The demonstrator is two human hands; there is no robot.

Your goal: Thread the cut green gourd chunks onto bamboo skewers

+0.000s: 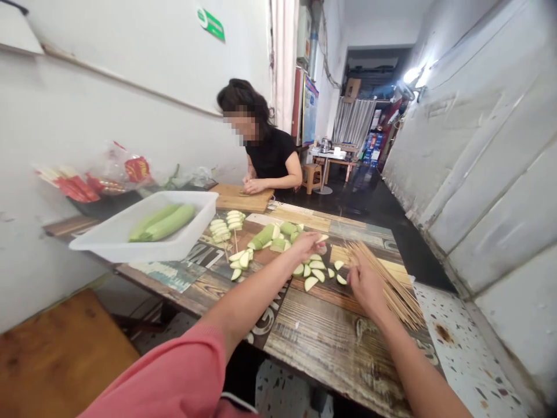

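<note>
Through the head camera I have the left hand (310, 246) out over the middle of the counter (322, 322), and it pinches a pale zucchini slice (322, 238) at its fingertips, so that piece is right in its grip. Just below and beside this hand I see loose slices (310, 283) scattered on the counter, a few of them in the gap toward my right hand (365, 284). That right hand has its fingers curled in, close to the nearest loose slices and right by the upper end of a spread of thin wooden sticks (398, 290); I cannot tell from here whether it grasps one. On the far side of my left hand, near it, lie thick zucchini chunks (263, 238). Farther left I make out skewered slices (220, 230) with sticks poking out, and beyond them a white tub (143, 253) with two whole zucchinis (173, 223) in it, well apart from both hands. Across the counter another person (272, 154) in a black top bends over a wooden board (224, 195), hands together above it.
</note>
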